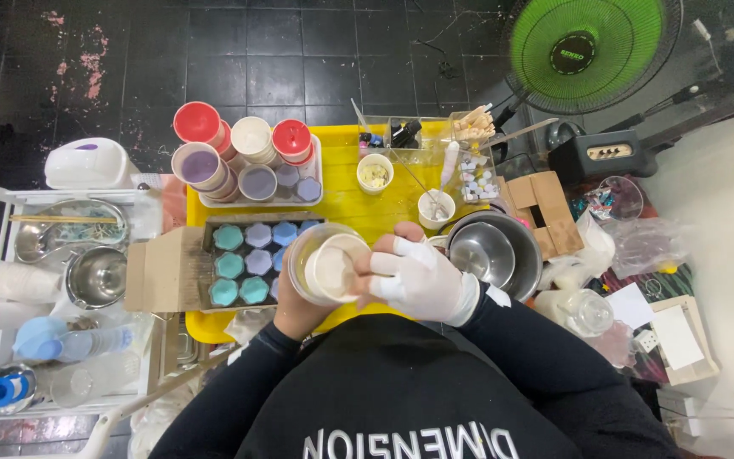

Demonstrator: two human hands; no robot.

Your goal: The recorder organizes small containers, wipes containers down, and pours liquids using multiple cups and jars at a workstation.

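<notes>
Two hands on one cup above the yellow tray. My left hand grips it from below. My gloved right hand clasps its rim.

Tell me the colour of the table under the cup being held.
Bright yellow table, clearest in the head view, beneath the cup.

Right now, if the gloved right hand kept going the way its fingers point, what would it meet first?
The right hand points left, already against the plastic cup that the left hand holds. Beyond the cup lies the tray of hexagonal moulds, probably lower down.
</notes>
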